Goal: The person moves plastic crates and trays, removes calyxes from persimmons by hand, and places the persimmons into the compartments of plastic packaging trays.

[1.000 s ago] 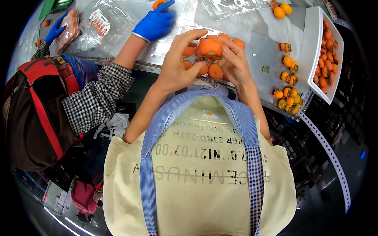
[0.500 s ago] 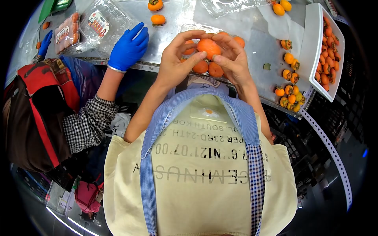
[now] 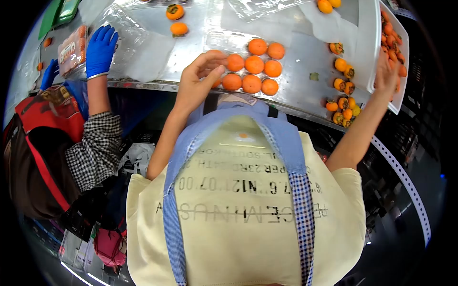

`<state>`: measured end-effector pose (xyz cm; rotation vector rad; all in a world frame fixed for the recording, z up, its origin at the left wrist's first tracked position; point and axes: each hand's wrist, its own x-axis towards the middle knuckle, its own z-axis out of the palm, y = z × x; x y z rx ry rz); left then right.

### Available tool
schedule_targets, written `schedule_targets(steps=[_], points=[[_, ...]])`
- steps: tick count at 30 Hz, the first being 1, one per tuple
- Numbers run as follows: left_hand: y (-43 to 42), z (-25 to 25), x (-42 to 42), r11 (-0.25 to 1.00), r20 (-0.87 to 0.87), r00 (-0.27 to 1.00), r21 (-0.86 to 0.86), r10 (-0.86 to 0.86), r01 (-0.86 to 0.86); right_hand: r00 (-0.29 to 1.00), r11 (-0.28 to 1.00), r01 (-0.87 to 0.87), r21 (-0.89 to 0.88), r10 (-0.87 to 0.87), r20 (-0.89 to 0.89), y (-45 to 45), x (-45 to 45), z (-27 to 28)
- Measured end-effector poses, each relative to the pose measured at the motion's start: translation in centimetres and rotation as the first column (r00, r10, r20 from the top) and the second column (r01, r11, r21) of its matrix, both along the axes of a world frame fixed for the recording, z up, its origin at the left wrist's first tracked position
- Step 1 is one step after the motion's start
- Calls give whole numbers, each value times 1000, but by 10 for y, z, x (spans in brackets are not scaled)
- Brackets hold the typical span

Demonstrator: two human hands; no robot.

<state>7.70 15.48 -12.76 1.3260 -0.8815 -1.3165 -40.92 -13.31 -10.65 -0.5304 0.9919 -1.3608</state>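
Note:
Orange persimmons (image 3: 254,65) sit in rows in a clear plastic tray (image 3: 226,39) at the table's front edge. At the tray's left end, my left hand (image 3: 200,78) is open and holds nothing, its fingers curved and thumb apart beside the leftmost persimmons. My right hand (image 3: 385,76) reaches over the inner wall of a white box (image 3: 366,43) at the right, among the loose persimmons (image 3: 391,40) inside. Its fingers look spread, and their tips are partly hidden by the fruit.
Several yellow-orange persimmons (image 3: 340,64) with leafy tops lie between tray and box. Two more (image 3: 179,29) lie behind the tray. At the left, a co-worker's blue-gloved hand (image 3: 101,52) is near a packed fruit tray (image 3: 73,52) and clear plastic lids (image 3: 119,28).
The persimmon held between both hands is now out of them. My right hand has moved right into the white box, while my left stays by the tray. The co-worker's gloved hand has shifted left.

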Motion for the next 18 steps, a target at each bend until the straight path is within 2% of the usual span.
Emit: schedule_targets(steps=[1, 2, 3, 4, 5, 6, 7, 8, 11, 15, 18], points=[[0, -2, -3, 1000, -2, 1000, 7, -5, 5, 939, 986, -140, -87, 104, -327, 16, 31, -5], [-1, -2, -5, 1000, -6, 1000, 11, 4, -4, 896, 992, -100, -74, 57, -440, 47, 91, -7], [-3, -2, -7, 1000, -9, 1000, 30, 5, -5, 785, 968, -250, 3, 205, -585, 69, 126, -18], [-6, -2, -5, 999, -9, 1000, 51, 3, -3, 704, 931, -362, 55, 312, -638, 101, 184, -7], [-6, -3, -2, 997, -7, 1000, 73, 0, 0, 553, 845, -523, 108, 433, -711, 111, 208, -29], [-6, -6, 1, 997, -12, 1000, 71, -6, 7, 388, 733, -679, 42, 407, -827, 122, 227, -52], [-6, -8, 3, 998, -9, 1000, 65, -11, 11, 288, 701, -706, 103, 416, -862, 133, 251, -56], [-7, -9, 4, 998, -6, 1000, 59, -16, 16, 224, 674, -733, 91, 365, -903, 141, 271, -56], [-8, -10, 6, 998, -4, 1000, 58, -20, 20, -66, 541, -841, 19, -68, -995, 141, 293, -69], [-8, -7, 5, 998, -9, 1000, 59, -5, 6, -147, 468, -882, 50, -173, -974, 139, 297, -73], [-8, -8, 7, 998, -3, 1000, 67, -17, 17, -123, 473, -881, 13, -202, -972, 143, 299, -70]])
